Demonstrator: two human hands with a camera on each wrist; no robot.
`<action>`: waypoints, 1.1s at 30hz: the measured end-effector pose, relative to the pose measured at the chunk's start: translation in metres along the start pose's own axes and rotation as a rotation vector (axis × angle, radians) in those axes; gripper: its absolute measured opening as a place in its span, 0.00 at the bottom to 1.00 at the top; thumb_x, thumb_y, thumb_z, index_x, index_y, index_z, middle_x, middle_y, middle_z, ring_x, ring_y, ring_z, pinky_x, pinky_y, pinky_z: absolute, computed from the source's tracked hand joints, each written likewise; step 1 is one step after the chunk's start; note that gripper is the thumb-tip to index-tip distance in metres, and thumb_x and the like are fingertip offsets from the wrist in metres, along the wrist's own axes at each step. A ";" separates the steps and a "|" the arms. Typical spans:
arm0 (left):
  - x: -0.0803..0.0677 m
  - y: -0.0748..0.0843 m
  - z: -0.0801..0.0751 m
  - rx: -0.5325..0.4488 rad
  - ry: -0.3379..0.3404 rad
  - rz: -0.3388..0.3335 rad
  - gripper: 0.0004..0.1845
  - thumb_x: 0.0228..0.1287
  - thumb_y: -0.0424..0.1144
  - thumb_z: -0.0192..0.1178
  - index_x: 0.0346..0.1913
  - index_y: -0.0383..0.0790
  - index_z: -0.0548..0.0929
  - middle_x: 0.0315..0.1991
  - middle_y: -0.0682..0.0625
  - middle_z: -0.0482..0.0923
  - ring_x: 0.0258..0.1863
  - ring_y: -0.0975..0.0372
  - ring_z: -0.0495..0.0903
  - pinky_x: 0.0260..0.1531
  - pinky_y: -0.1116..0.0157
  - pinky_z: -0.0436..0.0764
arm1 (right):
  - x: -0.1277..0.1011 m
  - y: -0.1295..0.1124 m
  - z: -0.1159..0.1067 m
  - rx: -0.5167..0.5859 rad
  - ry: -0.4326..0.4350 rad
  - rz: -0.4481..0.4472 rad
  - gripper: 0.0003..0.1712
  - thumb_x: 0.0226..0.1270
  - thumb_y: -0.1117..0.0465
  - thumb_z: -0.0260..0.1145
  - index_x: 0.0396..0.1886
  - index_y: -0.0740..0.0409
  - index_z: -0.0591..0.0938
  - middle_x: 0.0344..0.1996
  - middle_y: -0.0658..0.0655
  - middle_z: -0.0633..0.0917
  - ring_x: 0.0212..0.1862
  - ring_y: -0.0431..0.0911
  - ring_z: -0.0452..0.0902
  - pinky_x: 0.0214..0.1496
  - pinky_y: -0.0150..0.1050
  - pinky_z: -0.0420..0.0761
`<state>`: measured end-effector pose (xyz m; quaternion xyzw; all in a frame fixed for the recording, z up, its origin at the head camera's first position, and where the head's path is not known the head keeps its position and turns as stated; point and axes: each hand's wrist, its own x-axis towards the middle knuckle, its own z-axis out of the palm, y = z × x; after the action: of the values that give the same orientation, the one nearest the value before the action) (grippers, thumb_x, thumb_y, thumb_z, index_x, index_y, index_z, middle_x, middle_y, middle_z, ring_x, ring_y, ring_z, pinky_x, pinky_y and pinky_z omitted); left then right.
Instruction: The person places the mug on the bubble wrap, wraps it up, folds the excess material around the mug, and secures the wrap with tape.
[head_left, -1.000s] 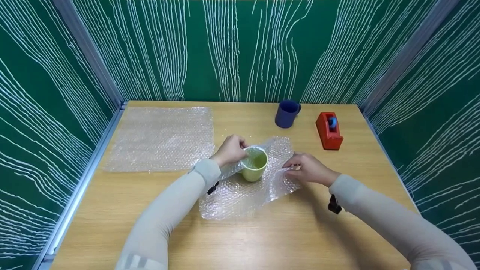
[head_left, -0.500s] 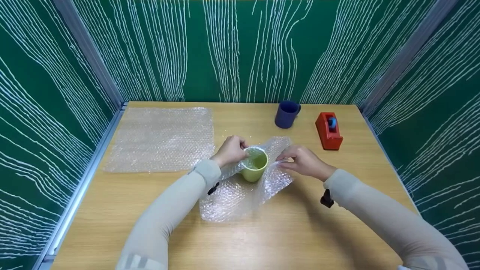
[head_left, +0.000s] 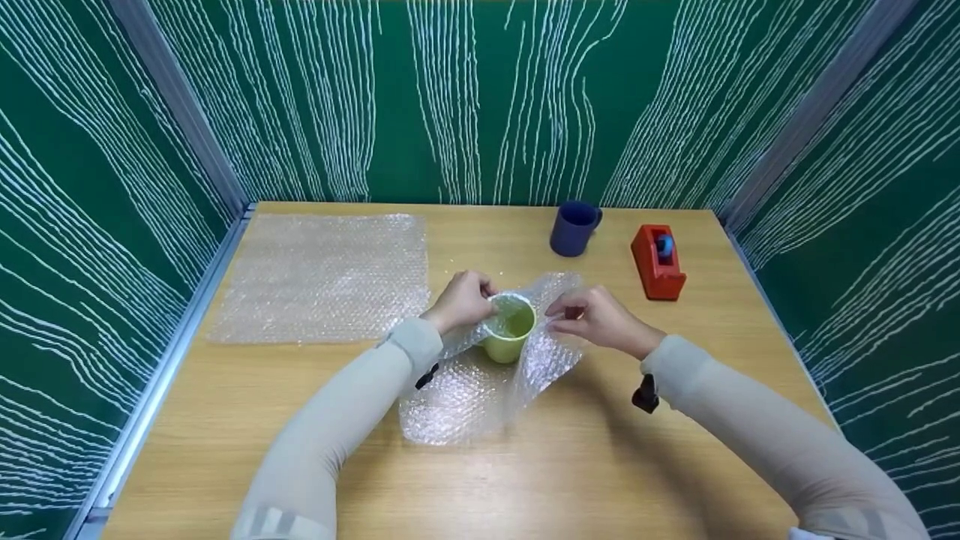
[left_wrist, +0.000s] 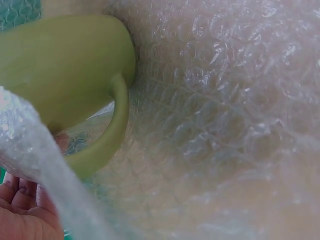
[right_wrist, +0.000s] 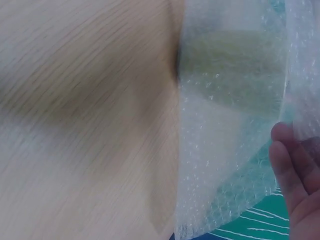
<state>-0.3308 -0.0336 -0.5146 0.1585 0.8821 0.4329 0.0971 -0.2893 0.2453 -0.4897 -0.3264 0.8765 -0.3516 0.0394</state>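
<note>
At table centre, left hand pins wrap against the green mug; right hand, pinching the wrap's 3 o'clock edge, has lifted it closer, nearly enclosing the mug.

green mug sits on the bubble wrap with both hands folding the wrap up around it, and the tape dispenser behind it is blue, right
Not quite: the tape dispenser is red, as the head view shows; only the roll in it looks blue. The rest holds: the green mug sits on the bubble wrap, with the left hand and right hand lifting the wrap against it.
</note>
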 end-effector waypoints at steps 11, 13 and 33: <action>0.002 -0.005 0.002 -0.016 0.009 0.032 0.07 0.59 0.25 0.71 0.40 0.34 0.89 0.30 0.54 0.78 0.31 0.64 0.75 0.34 0.70 0.77 | 0.009 -0.008 0.002 0.229 0.040 0.096 0.12 0.63 0.73 0.79 0.47 0.67 0.92 0.42 0.67 0.92 0.35 0.40 0.84 0.41 0.27 0.87; 0.001 -0.005 0.003 -0.032 0.005 0.028 0.07 0.59 0.25 0.71 0.40 0.35 0.89 0.30 0.54 0.79 0.32 0.63 0.76 0.34 0.70 0.78 | 0.011 -0.009 0.002 0.259 0.052 0.093 0.12 0.63 0.74 0.79 0.46 0.67 0.92 0.43 0.68 0.92 0.34 0.39 0.83 0.40 0.27 0.86; 0.002 -0.007 0.003 -0.069 0.010 0.057 0.06 0.60 0.24 0.69 0.40 0.33 0.88 0.30 0.54 0.79 0.32 0.63 0.76 0.35 0.71 0.77 | 0.025 -0.018 0.002 0.510 0.007 0.039 0.17 0.71 0.81 0.56 0.52 0.77 0.87 0.55 0.80 0.85 0.47 0.43 0.88 0.56 0.34 0.90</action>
<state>-0.3333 -0.0345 -0.5215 0.1778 0.8622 0.4665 0.0859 -0.2983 0.2189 -0.4755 -0.2879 0.7658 -0.5615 0.1242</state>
